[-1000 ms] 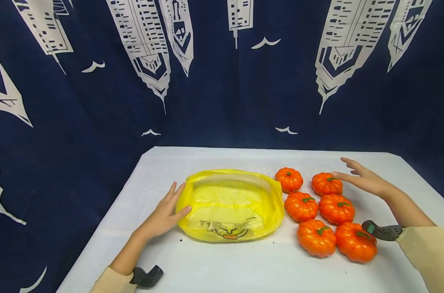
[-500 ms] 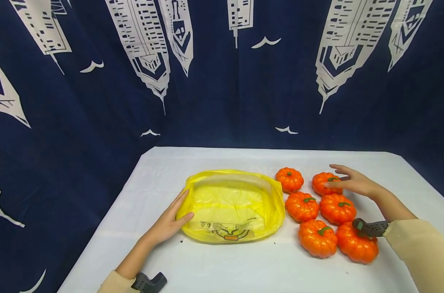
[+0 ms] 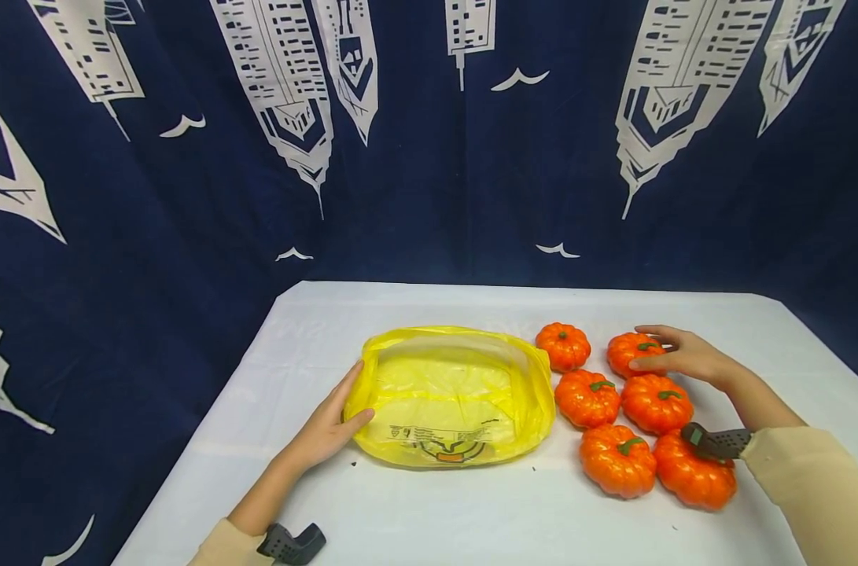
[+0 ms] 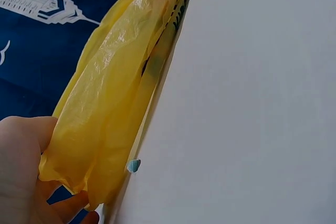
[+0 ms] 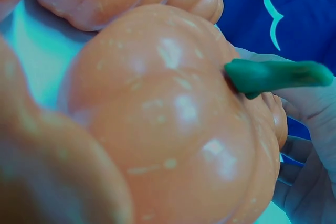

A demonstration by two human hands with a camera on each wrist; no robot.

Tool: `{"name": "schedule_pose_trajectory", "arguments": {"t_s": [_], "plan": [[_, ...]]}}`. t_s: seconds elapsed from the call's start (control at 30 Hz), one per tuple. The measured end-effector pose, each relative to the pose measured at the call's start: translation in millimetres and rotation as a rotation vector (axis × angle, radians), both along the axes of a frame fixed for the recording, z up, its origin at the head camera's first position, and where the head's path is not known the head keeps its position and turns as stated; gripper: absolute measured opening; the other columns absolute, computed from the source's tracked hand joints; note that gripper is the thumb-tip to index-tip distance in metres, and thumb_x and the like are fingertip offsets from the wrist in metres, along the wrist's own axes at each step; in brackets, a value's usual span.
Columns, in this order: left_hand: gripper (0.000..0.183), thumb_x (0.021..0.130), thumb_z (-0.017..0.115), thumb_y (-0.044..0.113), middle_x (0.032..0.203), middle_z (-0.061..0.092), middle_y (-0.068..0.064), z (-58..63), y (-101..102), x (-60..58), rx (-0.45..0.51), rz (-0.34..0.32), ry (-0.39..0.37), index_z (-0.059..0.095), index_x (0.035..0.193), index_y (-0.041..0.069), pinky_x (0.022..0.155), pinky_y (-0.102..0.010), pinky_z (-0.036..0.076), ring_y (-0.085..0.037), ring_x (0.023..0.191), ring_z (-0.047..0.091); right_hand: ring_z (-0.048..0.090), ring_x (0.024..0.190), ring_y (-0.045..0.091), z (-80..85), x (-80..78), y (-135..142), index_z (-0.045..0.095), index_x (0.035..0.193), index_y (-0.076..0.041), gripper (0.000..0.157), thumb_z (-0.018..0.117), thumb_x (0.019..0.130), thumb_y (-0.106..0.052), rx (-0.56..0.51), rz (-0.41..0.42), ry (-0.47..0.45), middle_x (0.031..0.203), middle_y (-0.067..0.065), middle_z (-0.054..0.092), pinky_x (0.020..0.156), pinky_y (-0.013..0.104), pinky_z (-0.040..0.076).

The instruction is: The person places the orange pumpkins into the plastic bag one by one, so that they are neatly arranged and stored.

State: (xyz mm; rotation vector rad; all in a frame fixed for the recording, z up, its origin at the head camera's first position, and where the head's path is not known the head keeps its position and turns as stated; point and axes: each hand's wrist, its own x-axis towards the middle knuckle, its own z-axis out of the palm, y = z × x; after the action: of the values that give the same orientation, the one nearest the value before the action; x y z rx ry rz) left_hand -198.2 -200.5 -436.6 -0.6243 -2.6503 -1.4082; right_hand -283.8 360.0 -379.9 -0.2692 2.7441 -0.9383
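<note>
A navy curtain [image 3: 464, 173] with pale skyline prints hangs behind the white worktop [image 3: 471, 519], and here's the yellow bag [image 3: 443, 393], mouth wide, its left edge caught between thumb and fingers in the left hand's [image 3: 328, 428] grip! Over on the other side, the right hand [image 3: 692, 358] has its grip curled round the back-right pumpkin [image 3: 623, 354], thumb at the near side, while five other orange pumpkins [image 3: 586, 401] cluster between bag and sleeve [image 3: 807, 472].
</note>
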Motion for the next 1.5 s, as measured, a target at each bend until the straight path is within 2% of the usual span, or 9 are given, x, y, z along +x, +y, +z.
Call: {"name": "schedule_pose_trajectory", "arguments": {"t_s": [0.4,0.83,1.0,1.23,1.5], "plan": [[0.076,0.093,0.058,0.002,0.159,0.019,-0.016,0.0,0.8,-0.2,0.021,0.007,-0.037,0.017,0.157,0.011,0.115,-0.054,0.015,-0.035,0.145,0.018,0.045,0.116,0.051,4.7,1.2,-3.3,0.029,0.147,0.006,0.083,0.064,0.089,-0.043,-0.040,-0.053,-0.002,0.139,0.039,0.036,0.089,0.064,0.046],[0.078,0.092,0.057,0.001,0.159,0.019,-0.016,1.9,1.9,2.5,0.014,0.016,-0.054,0.016,0.157,0.012,0.115,-0.054,0.016,-0.035,0.145,0.018,0.048,0.115,0.049,23.7,4.3,-11.8,0.032,0.148,0.002,0.079,0.063,0.091,-0.041,-0.075,-0.049,0.062,0.140,0.036,0.038,0.091,0.064,0.044],[0.078,0.092,0.058,0.002,0.160,0.019,-0.015,2.6,2.5,2.2,0.007,0.017,-0.049,0.016,0.157,0.013,0.115,-0.052,0.016,-0.034,0.145,0.019,0.049,0.114,0.047,32.5,7.0,-18.6,0.032,0.148,0.002,0.078,0.064,0.091,-0.040,-0.086,-0.027,0.082,0.140,0.036,0.040,0.090,0.063,0.046],[0.077,0.092,0.059,0.002,0.159,0.020,-0.016,3.6,1.8,2.4,0.016,0.009,-0.039,0.018,0.157,0.012,0.115,-0.054,0.016,-0.035,0.145,0.019,0.056,0.109,0.038,44.0,10.0,-36.7,0.036,0.147,0.001,0.074,0.066,0.090,-0.035,-0.099,0.019,0.121,0.134,0.030,0.049,0.092,0.056,0.049],[0.080,0.091,0.058,0.003,0.159,0.019,-0.015,2.4,2.2,2.5,0.003,0.017,-0.054,0.015,0.157,0.013,0.115,-0.053,0.017,-0.034,0.145,0.019,0.054,0.111,0.037,55.0,11.6,-59.6,0.036,0.148,0.000,0.074,0.069,0.089,-0.032,-0.110,0.072,0.128,0.136,0.027,0.049,0.089,0.053,0.051]]}}
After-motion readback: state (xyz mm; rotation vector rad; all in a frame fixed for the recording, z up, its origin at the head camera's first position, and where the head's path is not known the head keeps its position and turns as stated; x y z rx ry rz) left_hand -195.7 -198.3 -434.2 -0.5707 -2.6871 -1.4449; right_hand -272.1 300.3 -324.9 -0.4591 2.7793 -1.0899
